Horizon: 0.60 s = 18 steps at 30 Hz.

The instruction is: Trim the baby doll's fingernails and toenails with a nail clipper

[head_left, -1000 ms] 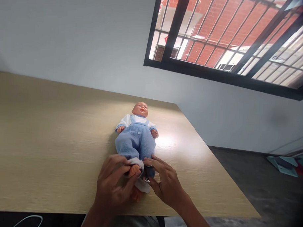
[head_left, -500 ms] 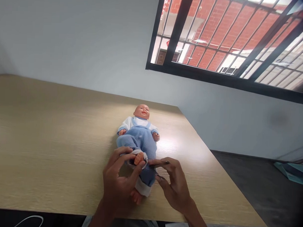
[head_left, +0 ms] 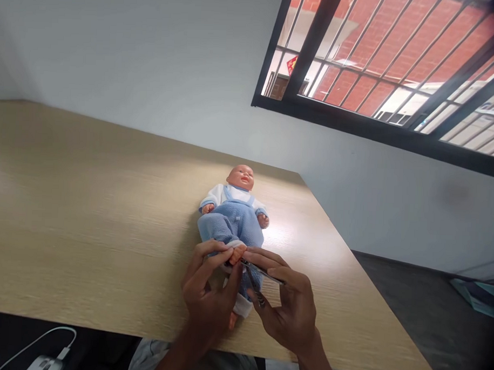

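Left hand (head_left: 209, 289) is pinching one foot (head_left: 238, 253) of one doll (head_left: 238, 210). Right hand (head_left: 292, 302), half-curled, is gripping one metal tool (head_left: 264, 272), maybe clippers.

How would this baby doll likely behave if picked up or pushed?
The baby doll probably won't roll easily, lying flat on its back. Its fleecy blue overalls likely feel soft and give grip; the smooth, glossy head looks stiffer and perhaps more slippery.
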### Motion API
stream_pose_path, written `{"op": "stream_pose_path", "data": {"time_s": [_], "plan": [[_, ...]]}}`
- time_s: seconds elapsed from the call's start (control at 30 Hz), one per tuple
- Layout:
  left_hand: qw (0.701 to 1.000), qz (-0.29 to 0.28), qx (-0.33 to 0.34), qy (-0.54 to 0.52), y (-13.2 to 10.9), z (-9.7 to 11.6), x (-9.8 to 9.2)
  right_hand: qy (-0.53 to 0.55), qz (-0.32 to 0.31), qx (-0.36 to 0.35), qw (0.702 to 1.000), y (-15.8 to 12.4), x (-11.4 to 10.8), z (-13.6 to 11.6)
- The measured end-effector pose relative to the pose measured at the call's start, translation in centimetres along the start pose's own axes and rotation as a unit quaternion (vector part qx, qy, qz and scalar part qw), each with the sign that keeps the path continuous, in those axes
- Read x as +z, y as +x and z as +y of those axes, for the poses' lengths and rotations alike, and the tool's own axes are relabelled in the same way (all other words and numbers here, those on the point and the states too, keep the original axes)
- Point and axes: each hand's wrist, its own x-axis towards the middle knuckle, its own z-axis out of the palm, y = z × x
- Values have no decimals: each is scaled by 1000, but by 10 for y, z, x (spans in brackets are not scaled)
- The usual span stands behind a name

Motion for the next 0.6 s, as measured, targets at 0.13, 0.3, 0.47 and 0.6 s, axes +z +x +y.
{"op": "stream_pose_path", "data": {"time_s": [0.13, 0.3, 0.47, 0.6], "plan": [[1000, -5, 11, -7, -2, -2, -1, -46, -40, -37, 997, 5, -4, -3], [1000, -6, 22, -5, -2, -4, -2, -91, -61, -52, 993, 9, -6, -3], [1000, -11, 5, -6, 0, -1, -1, -51, -44, -34, 997, 10, -9, -2], [1000, -17, -7, -20, 2, 1, -1, -69, -52, -47, 995, 14, -14, -4]]}}
